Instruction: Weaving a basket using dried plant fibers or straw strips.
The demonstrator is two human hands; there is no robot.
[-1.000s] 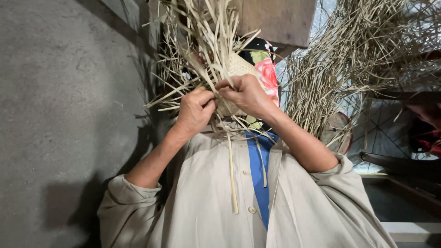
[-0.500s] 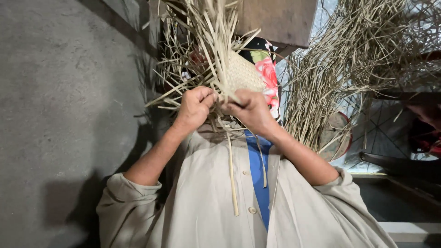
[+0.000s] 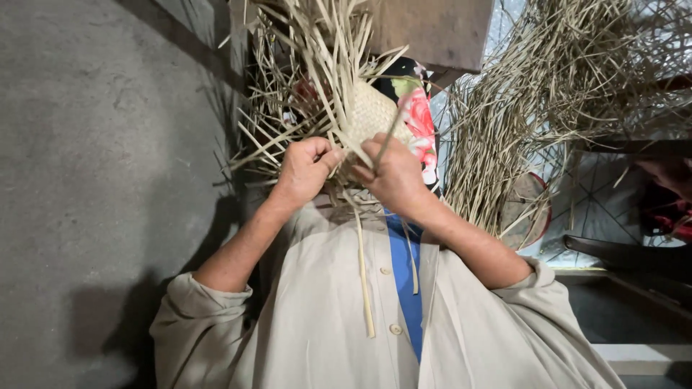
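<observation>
Both hands, left hand (image 3: 306, 167) and right hand (image 3: 393, 173), pinched thin straw strips (image 3: 339, 72) tightly on the woven piece (image 3: 371, 115); overpulling could snap one.

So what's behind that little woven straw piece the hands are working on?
Behind the woven piece shows black cloth with red and green flowers, and loose straw strips fan out above. The left hand and right hand cover its lower edge, so whatever lies behind there is hidden.

A pale woven straw piece (image 3: 371, 115) sits above the lap, its finished patch tightly plaited, with loose flat strips (image 3: 317, 65) fanning upward and a few hanging down.
</observation>
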